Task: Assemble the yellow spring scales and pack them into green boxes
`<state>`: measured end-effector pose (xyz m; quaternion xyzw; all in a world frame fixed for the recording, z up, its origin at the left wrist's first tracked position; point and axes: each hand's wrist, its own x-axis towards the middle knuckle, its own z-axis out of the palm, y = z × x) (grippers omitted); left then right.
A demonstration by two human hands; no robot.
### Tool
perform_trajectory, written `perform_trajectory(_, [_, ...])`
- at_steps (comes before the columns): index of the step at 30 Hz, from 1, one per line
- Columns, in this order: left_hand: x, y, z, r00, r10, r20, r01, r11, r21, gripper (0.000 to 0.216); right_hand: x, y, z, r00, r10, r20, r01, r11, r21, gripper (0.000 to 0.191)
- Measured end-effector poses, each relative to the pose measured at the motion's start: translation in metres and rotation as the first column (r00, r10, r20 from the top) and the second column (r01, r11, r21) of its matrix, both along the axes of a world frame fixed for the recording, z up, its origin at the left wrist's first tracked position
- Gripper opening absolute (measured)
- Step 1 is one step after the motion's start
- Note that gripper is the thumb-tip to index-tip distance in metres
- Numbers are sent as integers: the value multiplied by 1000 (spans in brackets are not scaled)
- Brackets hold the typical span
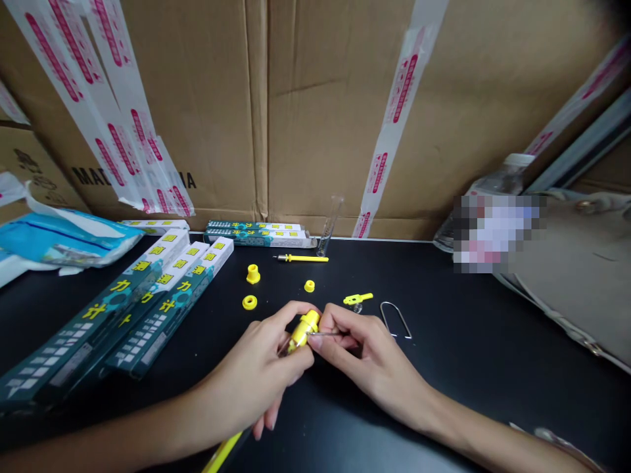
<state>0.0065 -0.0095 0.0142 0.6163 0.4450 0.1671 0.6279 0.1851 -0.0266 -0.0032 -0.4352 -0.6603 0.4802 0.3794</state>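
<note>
My left hand (283,351) is wrapped round a clear-tubed spring scale with a yellow end cap (306,325). A yellow strip (224,453) shows below that hand, probably part of the same scale. With thumb and forefinger, my right hand (357,338) pinches a thin metal wire (323,334) whose tip is at the side of the cap. Close beyond lie a yellow slotted piece (358,299) with a small spring beside it, and a bent metal wire loop (396,318). Farther off are a yellow flanged cap (253,274), a yellow ring (250,302) and a small yellow cap (309,286).
A yellow rod with a metal end (303,258) lies before a clear tube (330,226). Long printed boxes (167,302) spread at left, others (256,234) at the back. A blue packet (73,236), plastic bottle (513,174) and grey bag (576,263) flank the black table.
</note>
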Motion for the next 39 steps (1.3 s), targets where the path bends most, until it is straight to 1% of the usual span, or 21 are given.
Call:
perform_trajectory(6, [0,-3,0,998,33,-50,-31,999,23,49,6,3,3,995,95,-17,-96,995,-34,44])
perform_trajectory(13, [2,-1,-1,998,35,-53,-34,999,30,53,5,5,1,974,100,-204,-122,988,-94,44])
perform_trajectory(20, [4,-1,2,998,34,-55,-32,999,34,56,6,7,-2,966,94,-241,-125,985,-117,44])
perform_trajectory(24, [4,-2,2,998,33,-57,-31,999,35,54,8,8,-3,960,119,-255,-159,977,-142,41])
perform_trajectory(27, [3,-2,0,998,34,-49,-32,999,41,53,10,9,-3,961,147,-233,-182,974,-135,39])
perform_trajectory(30, [2,-1,-1,999,34,-32,-33,999,28,53,12,12,-2,967,178,-182,-196,977,-85,40])
perform_trajectory(32, [0,0,-2,1000,26,5,-26,999,-20,55,14,14,0,973,197,-117,-204,977,-55,43])
perform_trajectory(36, [-4,5,-2,990,-3,139,26,985,-168,59,17,16,3,974,228,15,-228,974,-15,49])
perform_trajectory(39, [-5,6,-2,984,-12,176,48,978,-201,58,18,15,4,971,230,67,-231,973,17,49])
